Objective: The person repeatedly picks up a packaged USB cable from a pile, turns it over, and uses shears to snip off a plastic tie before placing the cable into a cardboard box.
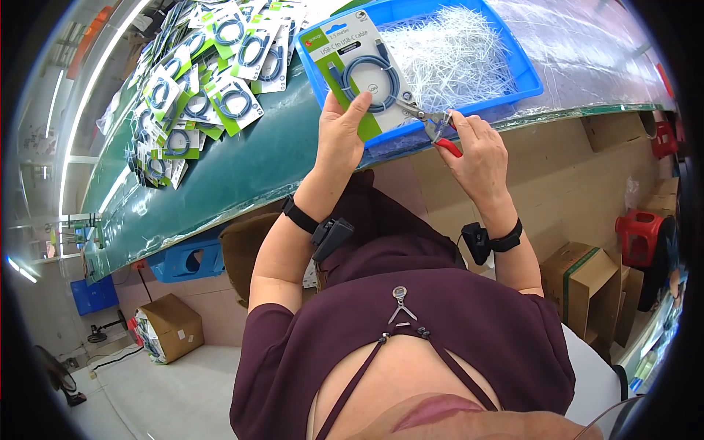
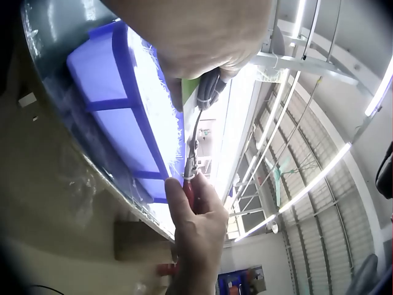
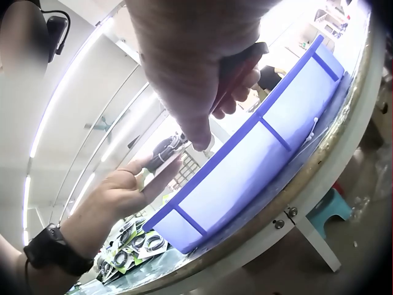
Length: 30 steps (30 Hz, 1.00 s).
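My left hand (image 1: pixel 342 136) grips a white and green card with a coiled blue USB-C cable (image 1: pixel 350 61) on it, the thumb over the card's front near the coil. In my right hand (image 1: pixel 480 158) are red-handled cutting pliers (image 1: pixel 431 122); their metal tip meets the card beside the coil's lower right. The left wrist view shows the pliers' tip close to the cable, with the right thumb and fingers (image 2: pixel 199 227) round the red handle. From the right wrist, the card (image 3: pixel 163 175) appears nearly edge-on in the left hand (image 3: pixel 116 193). Both hands are at the near rim of a blue bin (image 1: pixel 532 86).
Thin white plastic strips (image 1: pixel 455 55) lie heaped in the bin. Left of it, many carded cables (image 1: pixel 198 95) are piled on the green tabletop (image 1: pixel 227 172). Below the table are cardboard boxes (image 1: pixel 587 286), a blue stool (image 1: pixel 187 260) and a red stool (image 1: pixel 638 236).
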Available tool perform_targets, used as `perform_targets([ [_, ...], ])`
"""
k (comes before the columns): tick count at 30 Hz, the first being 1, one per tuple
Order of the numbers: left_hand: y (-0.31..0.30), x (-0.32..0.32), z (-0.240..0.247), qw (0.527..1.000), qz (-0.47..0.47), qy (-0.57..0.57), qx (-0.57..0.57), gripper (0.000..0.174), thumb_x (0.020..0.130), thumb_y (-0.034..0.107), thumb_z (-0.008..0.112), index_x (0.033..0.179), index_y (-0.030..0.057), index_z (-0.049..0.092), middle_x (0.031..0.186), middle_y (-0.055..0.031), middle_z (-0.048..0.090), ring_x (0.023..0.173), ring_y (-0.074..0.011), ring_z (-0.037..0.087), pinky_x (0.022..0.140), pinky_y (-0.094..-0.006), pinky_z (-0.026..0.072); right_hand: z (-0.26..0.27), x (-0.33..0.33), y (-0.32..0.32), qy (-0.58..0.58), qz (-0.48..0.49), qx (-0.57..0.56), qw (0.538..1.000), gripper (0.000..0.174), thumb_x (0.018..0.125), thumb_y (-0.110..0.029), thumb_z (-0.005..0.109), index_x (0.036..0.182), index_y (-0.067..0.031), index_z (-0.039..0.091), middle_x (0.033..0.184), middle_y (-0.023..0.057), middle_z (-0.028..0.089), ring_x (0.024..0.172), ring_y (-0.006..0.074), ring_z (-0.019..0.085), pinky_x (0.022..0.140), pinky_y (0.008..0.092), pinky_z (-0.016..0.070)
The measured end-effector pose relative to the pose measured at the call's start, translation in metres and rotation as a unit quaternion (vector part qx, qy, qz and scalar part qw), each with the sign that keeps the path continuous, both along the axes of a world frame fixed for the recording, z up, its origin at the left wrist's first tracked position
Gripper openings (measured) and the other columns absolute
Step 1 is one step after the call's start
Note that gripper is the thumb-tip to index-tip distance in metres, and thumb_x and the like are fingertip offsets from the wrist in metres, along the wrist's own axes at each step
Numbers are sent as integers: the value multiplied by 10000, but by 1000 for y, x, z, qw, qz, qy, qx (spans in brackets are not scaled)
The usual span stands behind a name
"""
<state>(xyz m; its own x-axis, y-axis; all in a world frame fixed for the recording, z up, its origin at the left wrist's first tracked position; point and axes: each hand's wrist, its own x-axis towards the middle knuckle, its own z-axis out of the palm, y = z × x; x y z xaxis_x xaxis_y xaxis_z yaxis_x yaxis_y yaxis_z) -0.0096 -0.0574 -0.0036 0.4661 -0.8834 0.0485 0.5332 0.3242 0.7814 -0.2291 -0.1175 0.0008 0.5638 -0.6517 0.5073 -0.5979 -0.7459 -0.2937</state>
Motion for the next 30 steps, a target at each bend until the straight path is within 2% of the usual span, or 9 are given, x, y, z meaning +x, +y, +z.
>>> perform_targets([
  [3, 2, -5, -2, 999, -25, 47, -3, 301, 959, 59, 552, 1253, 70, 486, 1200, -80, 592, 1077, -183, 599, 935, -371, 523, -4, -1, 0, -10, 9, 15, 1000, 496, 730, -191, 763, 1173, -46, 594, 888, 78, 584, 823, 271, 592, 725, 365, 482],
  [7, 5, 0, -3, 995, -37, 91, 6, 294, 975, 68, 519, 1264, 76, 469, 1215, -79, 584, 1112, -207, 593, 962, -405, 520, -2, 0, 0, -41, 10, 106, 994, 451, 758, -166, 754, 1157, -24, 596, 886, 86, 602, 796, 244, 612, 721, 333, 500],
  [10, 6, 0, -2, 993, -42, 108, 7, 296, 980, 77, 510, 1272, 77, 460, 1222, -75, 580, 1123, -217, 591, 968, -416, 518, 2, 1, -8, -211, 48, 221, 951, 451, 778, -119, 740, 1179, -8, 566, 913, 101, 619, 813, 193, 615, 755, 297, 496],
  [14, 3, -2, -3, 986, -69, 148, 16, 313, 986, 90, 502, 1293, 89, 443, 1235, -69, 572, 1133, -223, 587, 966, -426, 519, 14, 17, -11, -269, 57, 221, 936, 446, 774, -59, 719, 1178, -5, 538, 936, 116, 620, 826, 156, 600, 770, 279, 484],
  [16, 3, -5, -6, 983, -80, 165, 20, 321, 988, 94, 500, 1302, 95, 436, 1239, -67, 569, 1135, -223, 585, 963, -428, 521, 17, 29, -13, -266, 58, 219, 937, 446, 764, -44, 714, 1168, -4, 530, 941, 120, 619, 833, 162, 602, 771, 283, 486],
  [19, 3, -12, -6, 991, -58, 120, 9, 345, 988, 100, 503, 1324, 111, 423, 1248, -64, 563, 1146, -214, 573, 957, -428, 522, 19, 42, -17, -260, 68, 215, 939, 446, 744, -15, 702, 1149, -2, 515, 951, 130, 616, 846, 175, 607, 775, 291, 489],
  [22, 7, -24, -3, 994, -49, 102, -1, 348, 986, 102, 510, 1323, 117, 424, 1236, -61, 565, 1143, -202, 566, 947, -421, 525, 8, 54, -18, -190, 101, 92, 972, 425, 716, 16, 686, 1104, -1, 515, 932, 137, 616, 860, 223, 618, 773, 315, 494],
  [28, 12, -35, 2, 997, -30, 72, 11, 344, 977, 86, 527, 1308, 91, 433, 1199, -55, 577, 1128, -181, 558, 934, -415, 529, 1, 58, -16, -227, 93, 138, 959, 444, 693, 19, 689, 1101, -5, 515, 871, 141, 606, 843, 299, 613, 755, 363, 495],
  [30, 7, -31, -12, 998, 16, -56, -11, 331, 972, 68, 530, 1291, 76, 443, 1182, -52, 583, 1119, -174, 560, 934, -405, 526, -2, 60, -19, -238, 80, 174, 952, 449, 695, 5, 695, 1106, -8, 516, 856, 144, 604, 836, 327, 607, 745, 389, 492],
])
